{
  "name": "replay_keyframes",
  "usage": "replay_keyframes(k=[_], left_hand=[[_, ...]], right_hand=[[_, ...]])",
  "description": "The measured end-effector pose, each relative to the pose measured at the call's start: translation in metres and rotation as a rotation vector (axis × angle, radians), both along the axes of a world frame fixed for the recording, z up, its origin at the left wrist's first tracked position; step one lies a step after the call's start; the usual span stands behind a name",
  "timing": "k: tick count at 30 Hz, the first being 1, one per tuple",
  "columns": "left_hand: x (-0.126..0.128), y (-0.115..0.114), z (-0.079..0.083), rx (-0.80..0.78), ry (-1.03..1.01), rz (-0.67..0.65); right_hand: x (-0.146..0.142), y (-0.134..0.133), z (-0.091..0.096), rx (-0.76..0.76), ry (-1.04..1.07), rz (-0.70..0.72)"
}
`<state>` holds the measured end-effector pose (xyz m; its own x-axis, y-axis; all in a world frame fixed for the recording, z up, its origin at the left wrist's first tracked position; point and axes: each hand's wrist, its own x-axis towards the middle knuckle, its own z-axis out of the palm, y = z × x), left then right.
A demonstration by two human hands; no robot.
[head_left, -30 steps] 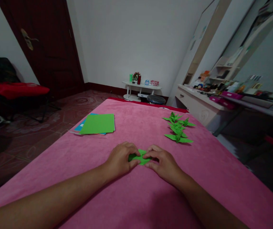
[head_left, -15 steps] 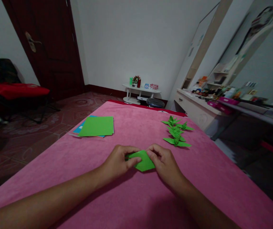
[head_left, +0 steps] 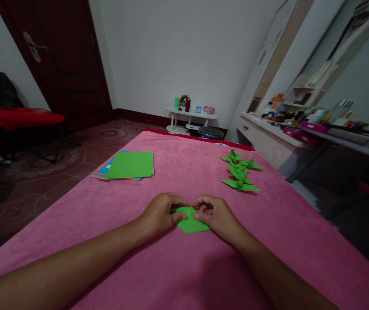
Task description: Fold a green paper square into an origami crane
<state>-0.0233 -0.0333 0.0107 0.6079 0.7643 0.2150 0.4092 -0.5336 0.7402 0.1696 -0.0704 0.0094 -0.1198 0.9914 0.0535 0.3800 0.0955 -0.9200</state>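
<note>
A folded piece of green origami paper point(head_left: 189, 224) lies between my hands, low over the pink cloth. My left hand point(head_left: 165, 211) pinches its left side, thumb on top and fingers behind. On the right side, my right hand point(head_left: 218, 214) grips the paper with its thumb near the upper middle and the other fingers curled. My fingers cover the paper's side corners and part of its upper edge. Several folded green paper cranes point(head_left: 240, 170) stand in a cluster to the right, beyond my right hand.
A stack of square paper sheets point(head_left: 131, 165), green on top with blue beneath, lies at the left on the pink cloth point(head_left: 184, 168). Farther off are a small white table point(head_left: 192, 113), a cluttered dressing table point(head_left: 268, 133), a red chair point(head_left: 19, 117) and a dark door point(head_left: 62, 56).
My right thumb has slid down and inward on the paper, and the paper has turned and lies flatter. The whole view has shifted slightly.
</note>
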Motion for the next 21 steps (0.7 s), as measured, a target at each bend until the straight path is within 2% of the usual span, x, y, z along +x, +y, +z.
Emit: replay_keyframes(k=[5,8,16,19,21], left_hand=[[0.006,0.0,-0.006,-0.194,-0.141,0.037],[0.007,-0.001,-0.006,-0.241,-0.189,0.048],[0.003,-0.001,-0.006,-0.043,-0.064,0.023],[0.003,0.001,-0.006,-0.025,-0.051,-0.008],[0.005,0.001,-0.004,-0.068,-0.075,-0.015]], right_hand=[[-0.003,0.0,-0.005,0.074,-0.051,-0.025],[-0.004,-0.001,-0.003,0.084,-0.055,-0.03],[-0.008,-0.003,-0.001,0.067,-0.02,-0.011],[-0.012,-0.005,0.002,0.059,0.016,0.022],[-0.015,-0.007,0.005,0.047,0.061,0.023]])
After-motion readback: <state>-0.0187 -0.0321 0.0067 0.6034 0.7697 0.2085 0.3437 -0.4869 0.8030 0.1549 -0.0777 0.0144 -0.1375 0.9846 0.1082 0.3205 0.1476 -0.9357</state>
